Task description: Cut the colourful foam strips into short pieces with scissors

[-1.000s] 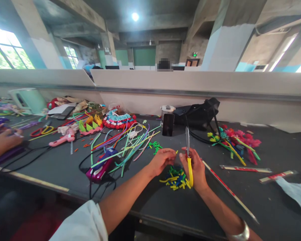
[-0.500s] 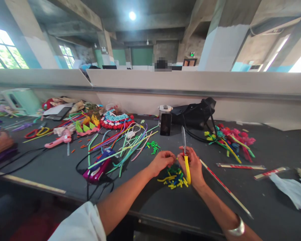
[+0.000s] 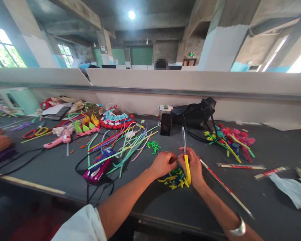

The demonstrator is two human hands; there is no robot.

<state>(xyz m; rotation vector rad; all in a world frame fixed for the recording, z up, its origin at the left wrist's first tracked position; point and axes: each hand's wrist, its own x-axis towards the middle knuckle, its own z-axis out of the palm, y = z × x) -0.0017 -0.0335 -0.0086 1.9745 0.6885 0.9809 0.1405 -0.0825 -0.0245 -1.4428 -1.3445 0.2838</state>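
Observation:
My right hand (image 3: pixel 194 169) is closed around scissors (image 3: pixel 187 170) with a yellow handle, their blades pointing up and away from me. Just left of it, my left hand (image 3: pixel 164 164) has its fingers curled together in a pinch. Whatever sits between those fingertips is hidden or too small to make out. Under both hands lies a pile of short cut fuzzy-stem pieces (image 3: pixel 175 182) in yellow, blue and green, partly covered by my left hand. Farther back is a small heap of green pieces (image 3: pixel 153 147).
Long fuzzy stems (image 3: pixel 125 150), a purple device (image 3: pixel 97 170) and a pink glue gun (image 3: pixel 59 140) lie to the left. A phone (image 3: pixel 166 124) stands ahead, beside a black bag (image 3: pixel 195 115). Fuzzy flowers (image 3: pixel 235 139) are at right. Another person's hand (image 3: pixel 0 144) shows far left.
My left hand has shifted slightly right, nearer my right hand, with its fingers curled in more. The scissors stay in my right hand, almost unmoved.

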